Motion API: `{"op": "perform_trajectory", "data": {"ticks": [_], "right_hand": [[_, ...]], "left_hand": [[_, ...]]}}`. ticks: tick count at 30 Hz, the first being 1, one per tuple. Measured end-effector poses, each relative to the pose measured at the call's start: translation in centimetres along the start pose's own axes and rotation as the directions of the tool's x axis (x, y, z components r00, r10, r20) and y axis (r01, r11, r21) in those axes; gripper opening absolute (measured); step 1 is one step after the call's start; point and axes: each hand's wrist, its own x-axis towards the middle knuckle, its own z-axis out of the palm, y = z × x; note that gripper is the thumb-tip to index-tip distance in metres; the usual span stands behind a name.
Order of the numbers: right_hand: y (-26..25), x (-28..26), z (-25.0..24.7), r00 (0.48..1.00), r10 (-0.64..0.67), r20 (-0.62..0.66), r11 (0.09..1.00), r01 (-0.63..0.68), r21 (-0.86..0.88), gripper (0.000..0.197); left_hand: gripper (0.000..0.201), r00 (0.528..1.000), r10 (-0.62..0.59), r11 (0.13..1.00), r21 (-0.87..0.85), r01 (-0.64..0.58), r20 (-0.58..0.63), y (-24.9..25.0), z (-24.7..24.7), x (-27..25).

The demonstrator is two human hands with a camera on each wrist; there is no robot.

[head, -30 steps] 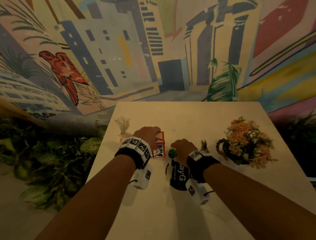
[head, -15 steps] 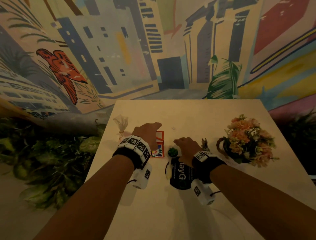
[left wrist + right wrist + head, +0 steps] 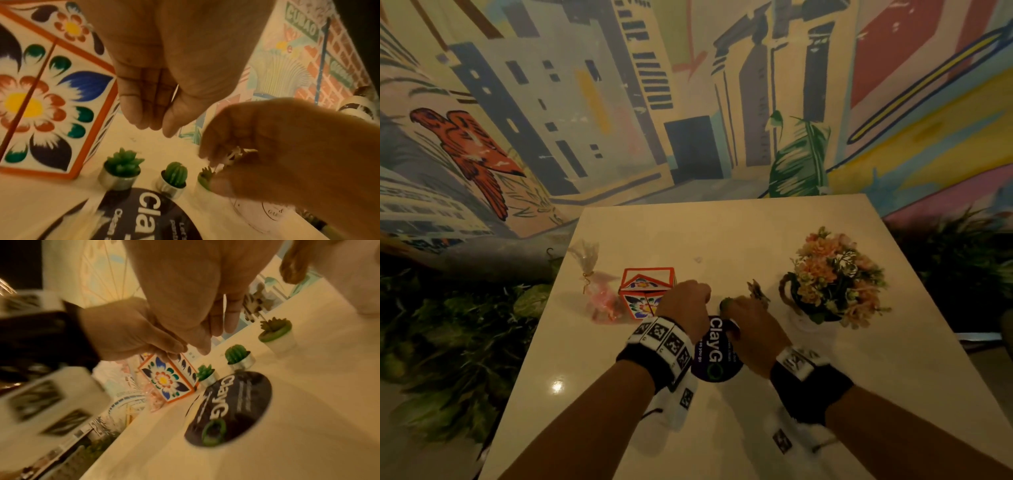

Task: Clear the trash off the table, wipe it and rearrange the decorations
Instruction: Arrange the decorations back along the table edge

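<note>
Three small green cactus candles stand in a row on the pale table (image 3: 722,233): a leafy one (image 3: 121,168), a round one (image 3: 175,176) and one in a white pot (image 3: 275,335). Just in front of them lies a black round "ClayGo" sign (image 3: 717,359). My left hand (image 3: 156,128) hangs over the candles with fingers straight and together, holding nothing. My right hand (image 3: 209,344) hovers beside the white-pot candle, fingers relaxed and empty. Left of my hands stands a red-edged floral box (image 3: 647,291). A small striped figurine (image 3: 255,305) stands behind the candles.
A cellophane bag with a pink filling (image 3: 595,291) lies left of the box near the table's left edge. A basket of orange flowers (image 3: 835,277) stands at the right. Leafy plants (image 3: 448,342) border the table on the left, and a painted wall rises behind.
My left hand has left the floral box and moved right, over the candles beside my right hand. The box now stands uncovered. My right hand has stayed near the candles.
</note>
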Motion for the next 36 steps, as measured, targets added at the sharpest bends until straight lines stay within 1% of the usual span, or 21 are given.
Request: {"op": "perform_trajectory", "data": {"ticks": [2,5,7,8,10,13,16,18,20,22,23,24,26,27,28,29,31,32,33,35,36], "right_hand": [[1.1,-2.9,0.6,0.995,0.097,0.037,0.994,-0.098,0.052,0.002],[4.2,-5.1,1.3,0.924,0.377,0.067,0.901,-0.382,0.206,0.022],[5.6,-4.6,1.4,0.867,0.496,0.040,0.826,-0.486,0.286,0.024],[6.0,-4.0,1.4,0.853,0.521,0.033,0.809,-0.506,0.300,0.037],[6.1,-2.6,1.4,0.845,0.533,0.045,0.796,-0.518,0.313,0.063],[5.9,-0.3,1.2,0.860,0.506,0.062,0.814,-0.501,0.295,0.075],[6.0,1.7,1.3,0.856,0.512,0.067,0.782,-0.497,0.375,0.072],[5.9,2.5,1.2,0.875,0.483,0.040,0.796,-0.457,0.397,0.053],[5.8,2.9,1.0,0.893,0.449,0.036,0.839,-0.435,0.328,0.031],[5.9,3.0,1.0,0.892,0.451,0.037,0.848,-0.441,0.295,0.024],[6.1,3.0,1.3,0.891,0.453,0.040,0.843,-0.442,0.308,0.027],[6.3,2.8,1.4,0.888,0.456,0.052,0.830,-0.446,0.334,0.037],[6.5,1.6,1.5,0.883,0.461,0.084,0.802,-0.456,0.387,0.066],[6.4,0.6,1.4,0.884,0.459,0.087,0.796,-0.452,0.403,0.074],[6.4,-0.9,1.3,0.884,0.461,0.074,0.789,-0.447,0.422,0.073],[6.5,-2.5,1.3,0.878,0.476,0.050,0.773,-0.444,0.453,0.064],[7.3,-6.2,1.3,0.830,0.557,0.021,0.709,-0.489,0.507,0.037],[8.0,-7.7,1.1,0.789,0.615,0.006,0.665,-0.522,0.534,0.028],[9.0,-8.8,0.7,0.740,0.672,-0.029,0.620,-0.540,0.570,0.026],[11.5,-9.4,-0.4,0.656,0.745,-0.123,0.554,-0.505,0.661,0.040],[12.4,-9.2,-1.2,0.638,0.758,-0.135,0.523,-0.470,0.711,0.052]], "left_hand": [[0.014,0.999,-0.013,0.998,-0.053,0.015,0.031,-0.1,1.1,0.4],[0.031,0.997,-0.018,0.992,-0.121,0.027,0.070,0.6,2.4,1.3],[0.031,0.999,-0.017,0.991,-0.131,0.024,0.051,1.4,3.3,2.1],[0.035,0.999,-0.023,0.992,-0.125,0.028,0.044,1.8,3.8,2.5],[0.047,0.997,-0.042,0.992,-0.113,0.049,0.059,2.4,4.6,3.3],[0.054,0.994,-0.055,0.996,-0.070,0.062,0.099,2.8,5.1,4.1],[0.045,0.994,-0.058,0.998,-0.029,0.061,0.087,3.0,5.3,4.5],[0.035,0.996,-0.057,0.998,-0.010,0.057,0.070,3.1,5.2,4.7],[0.031,0.997,-0.053,0.998,-0.011,0.054,0.049,3.2,5.2,4.7],[0.033,0.998,-0.053,0.998,-0.020,0.054,0.043,3.2,5.3,4.7],[0.036,0.997,-0.055,0.998,-0.030,0.057,0.052,3.2,5.3,4.7],[0.042,0.996,-0.058,0.997,-0.048,0.061,0.062,3.2,5.3,4.7],[0.055,0.996,-0.075,0.993,-0.085,0.079,0.056,3.2,5.2,4.6],[0.058,0.996,-0.090,0.990,-0.103,0.092,0.027,3.2,5.1,4.5],[0.057,0.995,-0.101,0.988,-0.120,0.099,-0.013,3.4,5.0,4.2],[0.055,0.994,-0.102,0.986,-0.133,0.095,-0.047,3.6,4.9,3.9],[0.055,0.996,-0.063,0.986,-0.157,0.054,-0.057,4.2,5.3,3.1],[0.057,0.998,-0.040,0.984,-0.177,0.032,-0.046,4.6,5.7,2.7],[0.060,0.999,-0.031,0.977,-0.210,0.023,-0.032,5.1,6.1,2.5],[0.066,0.996,-0.082,0.948,-0.310,0.070,-0.025,5.9,6.9,2.4],[0.066,0.991,-0.131,0.924,-0.366,0.107,-0.041,6.3,7.1,2.3]]}}
